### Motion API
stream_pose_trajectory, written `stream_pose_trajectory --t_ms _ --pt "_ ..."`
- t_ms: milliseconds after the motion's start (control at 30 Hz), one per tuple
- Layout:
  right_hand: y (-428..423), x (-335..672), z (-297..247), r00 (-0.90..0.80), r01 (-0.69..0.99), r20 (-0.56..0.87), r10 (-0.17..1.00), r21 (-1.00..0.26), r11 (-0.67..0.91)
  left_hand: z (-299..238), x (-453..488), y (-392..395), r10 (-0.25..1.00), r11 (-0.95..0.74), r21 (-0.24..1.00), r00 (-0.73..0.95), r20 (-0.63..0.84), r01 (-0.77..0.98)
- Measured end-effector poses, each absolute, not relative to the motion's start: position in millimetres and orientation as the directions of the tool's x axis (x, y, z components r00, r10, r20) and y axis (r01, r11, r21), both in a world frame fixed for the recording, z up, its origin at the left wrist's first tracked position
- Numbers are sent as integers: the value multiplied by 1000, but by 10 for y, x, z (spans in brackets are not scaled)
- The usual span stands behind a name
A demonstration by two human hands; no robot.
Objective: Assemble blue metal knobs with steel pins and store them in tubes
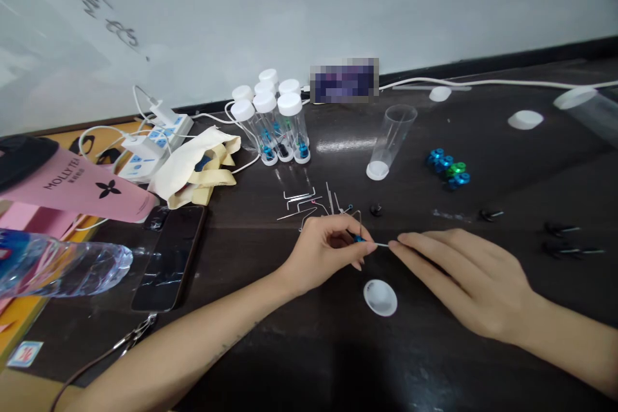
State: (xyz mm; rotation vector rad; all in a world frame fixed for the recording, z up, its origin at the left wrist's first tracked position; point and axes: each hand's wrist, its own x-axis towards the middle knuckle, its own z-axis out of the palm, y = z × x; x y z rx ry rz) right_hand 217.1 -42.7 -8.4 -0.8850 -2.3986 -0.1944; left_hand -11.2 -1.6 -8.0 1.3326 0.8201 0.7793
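My left hand (328, 248) is closed in a pinch around a small blue part (358, 238), mostly hidden by the fingers. A thin bent metal piece shows just above those fingertips. From the pinch a thin metal rod (382, 244) runs to the right. My right hand (463, 280) has its thumb and fingertips closed at the rod's other end. Below the hands lies a round white cap (380, 297). Several thin L-shaped metal rods (299, 196) are scattered behind my left hand. A small black part (376, 209) rests just beyond the fingers.
Capped clear tubes (284, 125) stand together at the back. An open clear tube (393, 135) is near blue and green metal parts (449, 167). Black parts (560, 248) lie right. Leftward are a phone (168, 261), cloth bag (193, 167), pink cup (82, 180) and bottle (62, 264).
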Motion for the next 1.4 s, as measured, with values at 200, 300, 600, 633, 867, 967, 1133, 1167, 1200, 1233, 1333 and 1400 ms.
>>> stream_pose_trajectory --t_ms 200,300,600,633,867,967,1133,1167,1200,1233,1333,1400 --pt "-434 2196 -103 -691 604 564 452 108 789 -59 -96 -38 851 108 994 518 -88 -8" --pt "-440 2189 -108 -671 624 565 481 80 777 -63 -86 -38 857 133 991 505 -104 -20" --pt "-416 2177 -118 -665 604 577 475 41 796 -120 -96 -48 878 125 990 473 -78 -69" --pt "-409 2176 -119 -659 601 580 480 22 799 -125 -96 -50 880 122 989 470 -70 -80" --pt "-399 2149 -104 -595 635 576 561 -92 767 -120 -90 -53 874 89 986 486 -9 -141" --pt "-398 2119 -86 -585 624 575 572 -133 770 -112 -87 -56 876 82 986 482 0 -148" --pt "-381 2083 -72 -573 581 542 615 -261 771 -100 -96 -65 875 51 992 485 11 -114" --pt "-378 2078 -69 -571 573 532 625 -286 768 -100 -100 -67 874 42 994 487 10 -97" --pt "-376 2075 -66 -566 568 523 637 -313 761 -101 -104 -69 873 31 996 488 12 -81" --pt "-374 2072 -62 -559 564 511 653 -343 751 -102 -108 -71 872 19 997 489 17 -70" --pt "-366 2070 -50 -533 551 464 708 -444 706 -100 -115 -76 869 -28 998 492 49 -51" --pt "-355 2074 -44 -521 528 432 736 -514 676 -93 -115 -79 867 -56 998 494 69 -41"
